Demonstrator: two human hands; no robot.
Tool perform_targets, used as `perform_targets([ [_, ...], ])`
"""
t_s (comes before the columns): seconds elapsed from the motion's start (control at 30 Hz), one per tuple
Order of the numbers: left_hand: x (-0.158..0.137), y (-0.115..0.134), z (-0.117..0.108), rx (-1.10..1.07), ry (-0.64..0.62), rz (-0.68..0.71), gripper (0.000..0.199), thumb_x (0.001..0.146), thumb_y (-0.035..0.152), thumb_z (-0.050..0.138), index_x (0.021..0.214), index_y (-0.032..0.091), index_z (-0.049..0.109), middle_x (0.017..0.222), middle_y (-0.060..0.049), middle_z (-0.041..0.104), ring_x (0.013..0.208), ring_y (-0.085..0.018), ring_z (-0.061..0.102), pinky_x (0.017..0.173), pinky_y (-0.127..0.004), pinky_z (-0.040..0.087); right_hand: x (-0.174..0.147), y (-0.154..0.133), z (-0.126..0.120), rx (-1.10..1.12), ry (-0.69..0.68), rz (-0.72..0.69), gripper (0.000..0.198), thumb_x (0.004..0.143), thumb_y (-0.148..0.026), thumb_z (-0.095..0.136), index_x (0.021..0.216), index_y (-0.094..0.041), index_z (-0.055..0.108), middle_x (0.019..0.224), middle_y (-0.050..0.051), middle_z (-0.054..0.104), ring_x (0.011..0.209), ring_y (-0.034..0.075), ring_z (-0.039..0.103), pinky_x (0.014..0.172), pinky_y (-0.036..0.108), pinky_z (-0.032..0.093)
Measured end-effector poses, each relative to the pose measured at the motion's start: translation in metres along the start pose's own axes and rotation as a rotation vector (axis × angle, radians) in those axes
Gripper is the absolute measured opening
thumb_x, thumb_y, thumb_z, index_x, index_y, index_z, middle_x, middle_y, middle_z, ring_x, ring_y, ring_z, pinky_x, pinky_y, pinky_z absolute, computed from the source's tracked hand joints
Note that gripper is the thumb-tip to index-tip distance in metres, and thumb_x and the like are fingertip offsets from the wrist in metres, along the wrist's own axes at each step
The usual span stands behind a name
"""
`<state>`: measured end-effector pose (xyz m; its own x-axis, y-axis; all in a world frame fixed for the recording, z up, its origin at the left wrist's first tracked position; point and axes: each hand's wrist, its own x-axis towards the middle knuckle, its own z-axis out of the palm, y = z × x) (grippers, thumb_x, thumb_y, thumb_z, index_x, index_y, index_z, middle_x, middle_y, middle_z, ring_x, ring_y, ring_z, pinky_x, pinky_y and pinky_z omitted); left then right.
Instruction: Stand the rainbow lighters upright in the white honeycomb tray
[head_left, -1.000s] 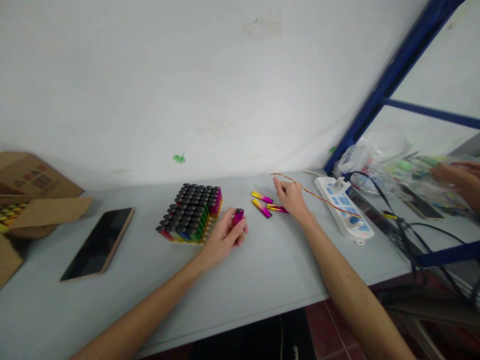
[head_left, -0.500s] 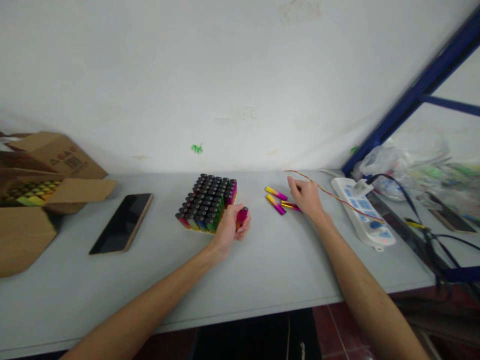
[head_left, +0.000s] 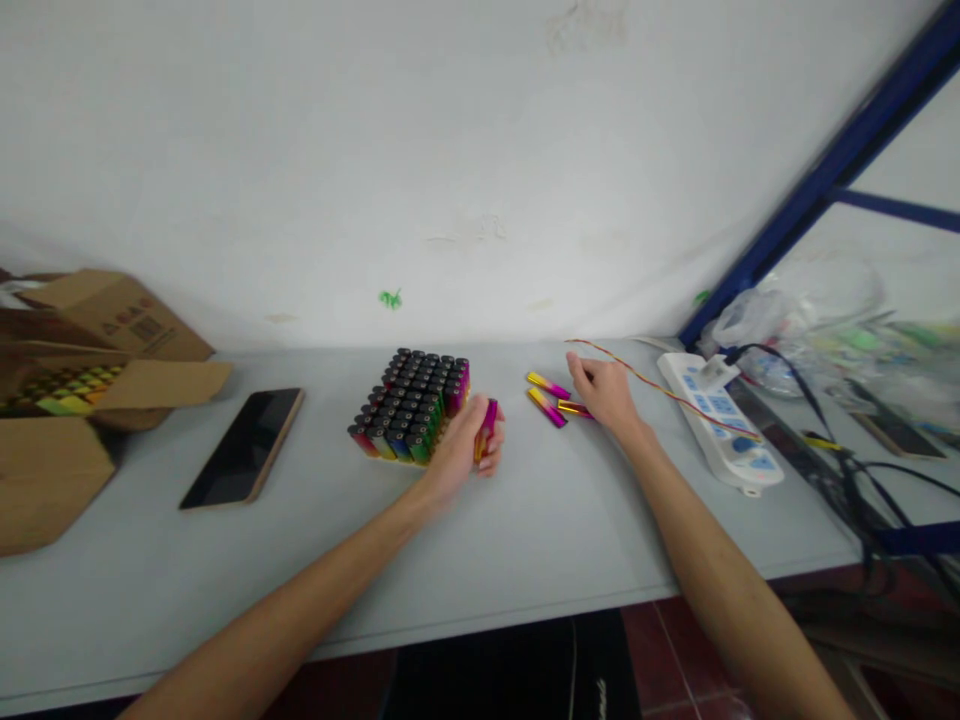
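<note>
My left hand [head_left: 455, 445] is closed round a shiny purple-and-yellow tube [head_left: 486, 430], which stands tilted between thumb and fingers. It is beside the front right corner of a block of upright coloured tubes [head_left: 409, 400] with black ends, whose tops show small rings. My right hand [head_left: 606, 392] rests on the table with its fingers curled; whether it grips anything is hidden. One purple-and-gold tube [head_left: 574, 409] runs partly under it. Two more loose tubes, one yellow-and-purple tube [head_left: 548, 386] and another such tube [head_left: 547, 408], lie just to its left.
A twisted red-and-yellow wire [head_left: 652, 383] runs behind my right hand to a white power strip [head_left: 720, 425]. A phone [head_left: 244, 447] lies left of the block. An open cardboard box [head_left: 161, 385] holding more tubes stands far left. Plastic bags [head_left: 757, 325] and black cables [head_left: 847, 470] are at right.
The tube in my left hand has turned, so more of its purple and yellow side shows. My right hand has kept its place by the loose tubes. The view has shifted slightly.
</note>
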<state>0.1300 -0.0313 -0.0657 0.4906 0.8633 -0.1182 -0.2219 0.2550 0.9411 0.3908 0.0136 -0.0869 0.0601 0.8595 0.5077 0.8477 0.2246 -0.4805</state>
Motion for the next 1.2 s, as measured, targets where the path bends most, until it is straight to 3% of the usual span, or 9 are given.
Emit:
perform_targets([
  [0.13, 0.000, 0.023, -0.008, 0.342, 0.011, 0.325, 0.036, 0.102, 0.057, 0.053, 0.105, 0.022, 0.053, 0.076, 0.002, 0.064, 0.062, -0.013, 0.061, 0.064, -0.026, 0.049, 0.001, 0.003, 0.002, 0.010, 0.012, 0.005, 0.068, 0.104, -0.070, 0.026, 0.053, -0.025, 0.031, 0.047, 0.001, 0.041, 0.047, 0.013, 0.035, 0.057, 0.035, 0.024],
  [0.2, -0.003, 0.040, -0.013, 0.528, 0.019, 0.412, 0.032, 0.104, 0.051, 0.052, 0.104, 0.020, 0.060, 0.086, -0.003, 0.070, 0.077, -0.015, 0.066, 0.077, -0.029, 0.052, 0.001, 0.004, 0.002, 0.010, 0.022, 0.015, 0.067, 0.104, -0.068, 0.027, 0.052, -0.025, 0.032, 0.047, 0.001, 0.042, 0.046, 0.014, 0.037, 0.058, 0.036, 0.025],
  [0.4, -0.010, 0.089, -0.028, 1.050, 0.004, 0.544, 0.027, 0.094, 0.046, 0.068, 0.093, 0.020, 0.078, 0.100, -0.007, 0.073, 0.090, -0.020, 0.067, 0.087, -0.032, 0.052, 0.002, 0.001, 0.001, 0.036, 0.016, 0.002, 0.063, 0.105, -0.062, 0.030, 0.054, -0.025, 0.034, 0.049, 0.001, 0.042, 0.048, 0.014, 0.035, 0.060, 0.035, 0.025],
  [0.6, 0.003, 0.102, -0.062, 1.475, -0.135, 0.473, 0.027, 0.094, 0.044, 0.063, 0.102, 0.025, 0.080, 0.106, -0.007, 0.077, 0.102, -0.026, 0.067, 0.098, -0.043, 0.052, 0.002, -0.002, -0.001, 0.077, -0.024, -0.016, 0.060, 0.107, -0.057, 0.031, 0.056, -0.025, 0.033, 0.050, -0.002, 0.035, 0.050, 0.013, 0.030, 0.060, 0.035, 0.023],
  [1.0, 0.013, 0.088, -0.077, 1.553, -0.227, 0.503, 0.029, 0.096, 0.049, 0.062, 0.093, 0.028, 0.083, 0.098, -0.008, 0.074, 0.100, -0.028, 0.060, 0.099, -0.047, 0.050, 0.004, 0.003, 0.002, 0.033, -0.027, -0.035, 0.062, 0.107, -0.059, 0.030, 0.057, -0.024, 0.037, 0.051, 0.000, 0.040, 0.051, 0.013, 0.034, 0.061, 0.036, 0.022],
  [1.1, 0.009, 0.085, -0.072, 1.642, -0.181, 0.541, 0.031, 0.098, 0.046, 0.060, 0.097, 0.025, 0.083, 0.101, -0.010, 0.068, 0.101, -0.028, 0.058, 0.097, -0.049, 0.051, 0.004, 0.003, 0.002, 0.037, -0.035, -0.040, 0.060, 0.107, -0.057, 0.030, 0.057, -0.024, 0.037, 0.051, -0.001, 0.039, 0.051, 0.013, 0.033, 0.061, 0.035, 0.022],
  [1.2, -0.009, 0.082, -0.065, 1.626, -0.056, 0.624, 0.033, 0.098, 0.046, 0.061, 0.118, 0.025, 0.077, 0.115, -0.012, 0.061, 0.110, -0.029, 0.059, 0.103, -0.050, 0.052, 0.004, 0.001, 0.000, 0.038, -0.030, -0.031, 0.059, 0.107, -0.056, 0.030, 0.057, -0.024, 0.036, 0.051, -0.001, 0.039, 0.052, 0.014, 0.033, 0.061, 0.035, 0.022],
])
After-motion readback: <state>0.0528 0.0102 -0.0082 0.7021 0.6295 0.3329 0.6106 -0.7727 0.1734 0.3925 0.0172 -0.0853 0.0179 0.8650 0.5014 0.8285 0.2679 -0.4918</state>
